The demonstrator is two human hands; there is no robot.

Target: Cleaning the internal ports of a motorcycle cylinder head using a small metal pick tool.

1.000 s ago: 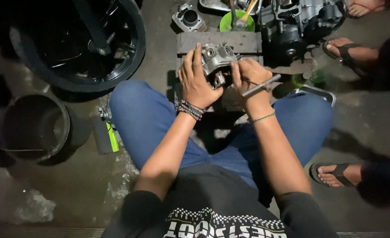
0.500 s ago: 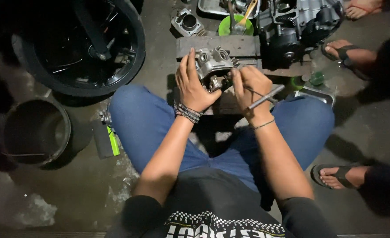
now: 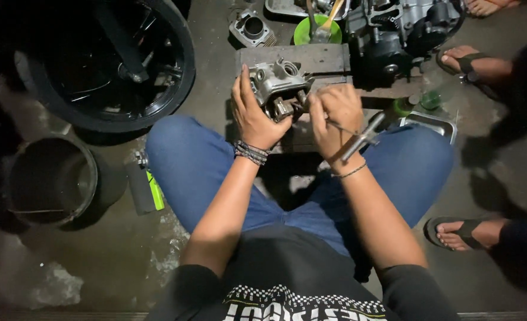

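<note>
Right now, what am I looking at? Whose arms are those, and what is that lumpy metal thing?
The picture comes from a camera worn on a person's head, looking down, so the two arms are that person's own. They sit on a dark floor with blue-jeaned knees apart. The left hand steadies a grey metal engine part resting on a flat metal block. The right hand touches the part's near side and has a slim metal tool in its grip. Around them lie a black wheel, a round bucket, a green bowl, a bigger engine and a shiny tray. The sandalled feet at the right edge belong to other people.
</note>
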